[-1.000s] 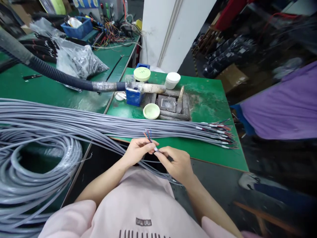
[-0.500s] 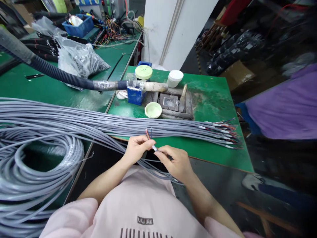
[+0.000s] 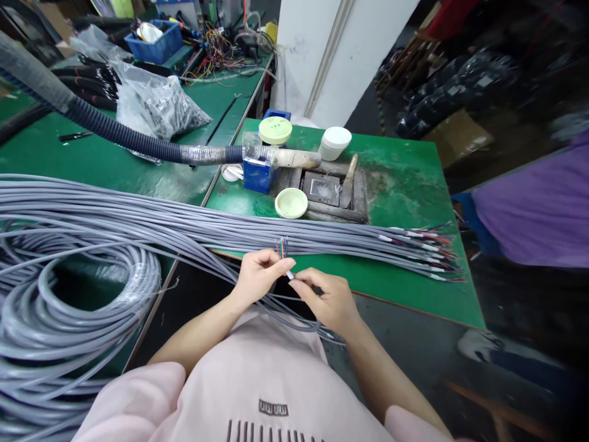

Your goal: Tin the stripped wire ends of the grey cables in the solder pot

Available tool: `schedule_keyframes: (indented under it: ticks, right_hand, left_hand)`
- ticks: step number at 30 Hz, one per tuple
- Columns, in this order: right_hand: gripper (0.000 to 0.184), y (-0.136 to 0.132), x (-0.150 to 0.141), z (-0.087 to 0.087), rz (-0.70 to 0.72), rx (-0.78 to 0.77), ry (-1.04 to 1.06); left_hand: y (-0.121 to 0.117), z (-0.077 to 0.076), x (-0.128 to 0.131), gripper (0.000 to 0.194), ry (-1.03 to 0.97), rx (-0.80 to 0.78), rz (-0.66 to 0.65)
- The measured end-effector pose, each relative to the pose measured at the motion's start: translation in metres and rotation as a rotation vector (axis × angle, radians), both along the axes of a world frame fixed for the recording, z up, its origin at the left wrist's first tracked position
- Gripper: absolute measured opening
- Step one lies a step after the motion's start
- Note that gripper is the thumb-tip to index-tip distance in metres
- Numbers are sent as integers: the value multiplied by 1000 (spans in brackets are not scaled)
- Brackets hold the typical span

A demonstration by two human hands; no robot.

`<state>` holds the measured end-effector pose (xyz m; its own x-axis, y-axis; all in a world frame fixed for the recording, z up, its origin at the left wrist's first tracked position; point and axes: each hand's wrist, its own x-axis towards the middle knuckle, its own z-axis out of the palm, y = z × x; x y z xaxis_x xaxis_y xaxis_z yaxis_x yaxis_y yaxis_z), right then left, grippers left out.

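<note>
Close in front of my body, my left hand (image 3: 263, 274) pinches the end of a grey cable, thumb against the fingers. Thin coloured wires (image 3: 282, 247) fan upward out of that end, above my thumb. A short white sleeve (image 3: 289, 275) shows on the cable between my hands. Just below the sleeve my right hand (image 3: 327, 299) grips the same cable between thumb and forefinger. Behind my hands a long bundle of grey cables (image 3: 257, 228) lies across the green bench, with stripped coloured ends (image 3: 442, 252) fanned out at the right.
A coil of grey cable (image 3: 41, 288) lies at the left. Beyond the bundle are a dirty metal pot (image 3: 322, 189) with a brush-like tool (image 3: 348, 181), an open pale tub (image 3: 291, 203), a white tub (image 3: 334, 143) and a ribbed hose (image 3: 138, 140). A purple-clad person (image 3: 534, 196) is at the right.
The coloured wires stand more upright and spread wider above my left thumb. Both hands keep their hold on the cable. The whole view has shifted slightly.
</note>
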<state>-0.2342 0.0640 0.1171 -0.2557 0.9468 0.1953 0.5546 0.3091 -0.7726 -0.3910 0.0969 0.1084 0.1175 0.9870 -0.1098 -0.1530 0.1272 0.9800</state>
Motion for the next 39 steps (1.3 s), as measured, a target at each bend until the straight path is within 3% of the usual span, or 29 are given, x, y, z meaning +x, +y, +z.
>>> schedule_keyframes:
  ticks: [13,23,26,28,39]
  right_hand:
    - [21,1,1,-6,-58,-67,28]
    - [14,6,0,-4,-24,-189,72]
    - [26,13,-4,-5,-42,-235,148]
    - [31,18,-7,-5,-64,-223,189]
    - [21,36,-12,9,-91,-64,192]
  left_hand:
    - [8,-18,-10,32,-262,-25,44]
    - [11,-19,-10,27,-215,2,38]
    - [9,-18,-7,26,-224,-1,40]
    - [8,-18,-6,25,-245,-4,50]
    - [11,-18,-1,30,-252,41,90]
